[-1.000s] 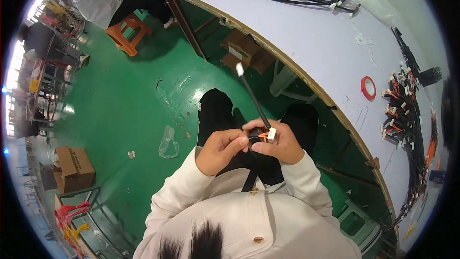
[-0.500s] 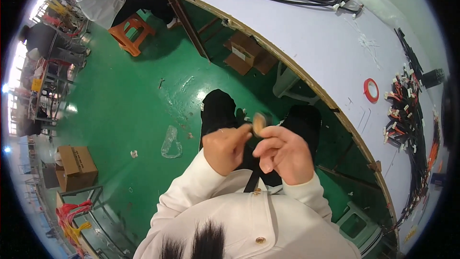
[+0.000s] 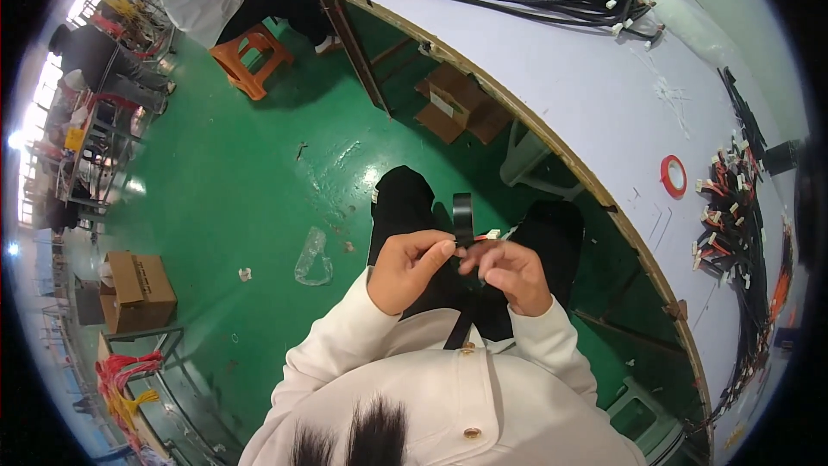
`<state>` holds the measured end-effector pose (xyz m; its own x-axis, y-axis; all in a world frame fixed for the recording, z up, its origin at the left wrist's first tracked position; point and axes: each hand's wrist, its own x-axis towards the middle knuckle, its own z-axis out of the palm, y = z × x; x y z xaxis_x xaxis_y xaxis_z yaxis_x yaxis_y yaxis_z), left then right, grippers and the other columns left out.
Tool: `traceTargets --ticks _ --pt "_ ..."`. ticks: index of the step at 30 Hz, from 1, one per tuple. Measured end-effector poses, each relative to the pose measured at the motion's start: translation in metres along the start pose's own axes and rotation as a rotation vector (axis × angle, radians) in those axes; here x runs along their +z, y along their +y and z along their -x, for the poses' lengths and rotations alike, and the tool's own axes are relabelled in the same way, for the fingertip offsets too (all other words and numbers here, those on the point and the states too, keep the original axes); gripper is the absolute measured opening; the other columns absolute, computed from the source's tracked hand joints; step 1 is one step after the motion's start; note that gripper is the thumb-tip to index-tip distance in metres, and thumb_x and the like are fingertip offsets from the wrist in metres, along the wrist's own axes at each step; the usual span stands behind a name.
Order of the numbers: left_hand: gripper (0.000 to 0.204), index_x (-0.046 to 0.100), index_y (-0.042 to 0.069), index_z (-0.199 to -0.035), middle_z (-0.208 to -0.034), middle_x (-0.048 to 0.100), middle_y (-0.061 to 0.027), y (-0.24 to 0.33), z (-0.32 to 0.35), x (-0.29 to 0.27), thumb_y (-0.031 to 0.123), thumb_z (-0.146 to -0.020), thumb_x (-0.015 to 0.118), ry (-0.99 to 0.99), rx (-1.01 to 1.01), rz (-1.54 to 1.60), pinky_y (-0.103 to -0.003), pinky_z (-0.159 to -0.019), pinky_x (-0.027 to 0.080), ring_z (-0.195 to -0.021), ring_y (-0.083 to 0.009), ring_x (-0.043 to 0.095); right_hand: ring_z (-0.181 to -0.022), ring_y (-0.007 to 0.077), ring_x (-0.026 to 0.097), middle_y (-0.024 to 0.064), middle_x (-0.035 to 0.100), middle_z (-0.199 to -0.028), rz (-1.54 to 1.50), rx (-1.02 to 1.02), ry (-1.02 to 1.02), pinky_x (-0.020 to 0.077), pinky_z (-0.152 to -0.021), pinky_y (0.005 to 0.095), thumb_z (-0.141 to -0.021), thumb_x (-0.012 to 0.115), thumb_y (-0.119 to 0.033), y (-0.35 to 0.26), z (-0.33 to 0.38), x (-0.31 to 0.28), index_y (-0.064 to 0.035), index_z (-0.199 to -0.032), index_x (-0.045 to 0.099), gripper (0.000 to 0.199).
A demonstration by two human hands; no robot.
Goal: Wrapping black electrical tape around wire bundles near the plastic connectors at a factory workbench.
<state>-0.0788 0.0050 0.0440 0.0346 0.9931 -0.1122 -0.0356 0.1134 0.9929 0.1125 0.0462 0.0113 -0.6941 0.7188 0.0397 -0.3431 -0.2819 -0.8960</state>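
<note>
1. Black tape [image 3: 463, 207], seemingly on a roll seen edge-on, is held up between the two hands, its lower end partly covered by fingertips.
2. By the left hand [image 3: 405, 274], thumb and index finger are brought close together just beside that lower end; what is pinched, if anything, is hidden, and full closure cannot be told.
3. By the right hand [image 3: 520, 276], fingers are loosely curled and slightly blurred; whether anything is gripped cannot be made out.
4. A white connector [image 3: 493, 234] with red-orange wires is seen just beyond the right fingertips, right of the tape; the wires' other end is hidden by tape and fingers.
</note>
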Motion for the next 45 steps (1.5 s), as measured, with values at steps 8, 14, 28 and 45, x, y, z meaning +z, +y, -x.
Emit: traceTargets --ticks 8,14,28,45 --pt "0.03 0.065 0.004 -0.08 -0.056 0.04 0.0052 0.005 -0.007 -0.007 0.03 -0.09 0.054 -0.086 -0.27 0.302 -0.021 -0.048 0.022 -0.051 -0.0039 0.031 -0.119 0.024 0.045 0.0168 0.039 -0.135 -0.041 -0.042 0.192 0.0343 -0.102 0.0377 -0.071 0.068 -0.007 0.004 -0.023 0.016 0.0019 -0.131 0.036 0.069" --pt "0.024 0.061 0.005 -0.074 -0.049 0.034 0.0066 -0.003 -0.002 -0.009 0.025 -0.085 0.056 -0.202 -0.403 0.601 -0.023 -0.041 0.017 -0.041 -0.0044 0.026 -0.114 0.0245 0.049 0.0166 0.038 -0.138 0.02 -0.162 0.028 0.0396 -0.096 0.0386 -0.071 0.074 -0.024 -0.005 -0.049 0.013 0.0012 -0.141 0.02 0.092" --pt "0.007 0.064 0.006 -0.082 -0.061 0.059 -0.0114 0.004 0.001 0.008 0.013 -0.082 0.062 0.293 0.487 -0.609 -0.033 -0.046 0.044 -0.054 -0.0296 0.059 -0.061 0.0135 0.053 0.0101 0.055 -0.086 0.196 -0.18 0.335 0.0439 -0.055 0.0251 -0.079 0.057 -0.006 0.005 -0.028 0.03 0.0014 -0.092 0.055 0.015" --pt "0.032 0.053 0.002 -0.113 -0.069 0.045 0.0022 -0.005 -0.018 -0.037 0.028 -0.096 0.044 -0.056 -0.004 0.699 -0.022 -0.056 0.032 -0.058 -0.0064 0.038 -0.084 0.0259 0.047 0.0126 0.048 -0.095 1.7 -0.725 0.9 0.0403 -0.074 0.0368 -0.079 0.057 -0.002 -0.127 -0.075 -0.059 0.0002 -0.085 0.058 0.006"
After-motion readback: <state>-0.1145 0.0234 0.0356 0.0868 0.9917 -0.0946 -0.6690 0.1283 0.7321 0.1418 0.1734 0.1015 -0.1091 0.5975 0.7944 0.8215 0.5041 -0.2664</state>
